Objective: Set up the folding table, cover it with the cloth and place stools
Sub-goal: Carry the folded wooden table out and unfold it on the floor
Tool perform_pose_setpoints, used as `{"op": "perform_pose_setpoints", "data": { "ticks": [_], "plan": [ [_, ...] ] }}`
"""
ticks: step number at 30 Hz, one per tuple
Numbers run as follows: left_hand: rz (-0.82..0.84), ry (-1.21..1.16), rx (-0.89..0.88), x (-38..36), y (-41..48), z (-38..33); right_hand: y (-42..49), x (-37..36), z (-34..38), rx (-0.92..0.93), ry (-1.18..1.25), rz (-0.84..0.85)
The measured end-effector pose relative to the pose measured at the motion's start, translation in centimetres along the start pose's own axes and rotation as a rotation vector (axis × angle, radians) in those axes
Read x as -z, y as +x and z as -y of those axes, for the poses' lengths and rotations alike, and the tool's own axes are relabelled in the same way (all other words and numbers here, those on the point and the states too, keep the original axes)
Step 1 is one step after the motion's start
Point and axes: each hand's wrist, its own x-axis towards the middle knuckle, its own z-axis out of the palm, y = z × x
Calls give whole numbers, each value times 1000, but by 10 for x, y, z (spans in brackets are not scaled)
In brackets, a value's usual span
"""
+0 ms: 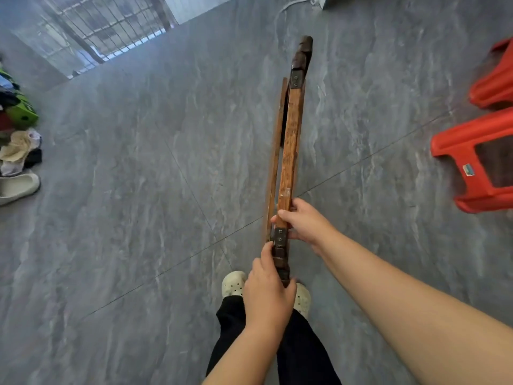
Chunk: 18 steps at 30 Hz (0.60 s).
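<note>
The folded wooden table (291,140) stands on edge on the grey floor, seen from above as a narrow brown frame with dark metal brackets and dark end pieces. My left hand (268,293) grips its near dark end. My right hand (304,222) holds the frame just beyond the near bracket, thumb on top. Two red plastic stools stand at the right: one near (472,159), one farther back (494,79). No cloth is in sight.
A grey tiled floor (138,218) spreads to the left. Shoes and a pile of clothes (19,151) lie at the left edge. A barred window or door (105,29) is at the top left. A white cord (288,6) lies at the top. My feet in pale shoes (233,283) stand under the table.
</note>
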Motion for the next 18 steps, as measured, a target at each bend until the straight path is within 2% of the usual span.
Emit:
{"op": "perform_pose_setpoints", "data": {
  "ticks": [3,8,12,18],
  "plan": [
    [41,-7,24,-2,0,0,-3,8,-3,28,-26,33],
    [198,-34,-60,22,21,-5,-10,27,-2,25,-22,70],
    [141,-34,-141,52,70,-17,-11,38,-3,-14,7,97],
    [47,109,-387,67,143,-66,-9,40,-6,-11,17,111]
  ]
}}
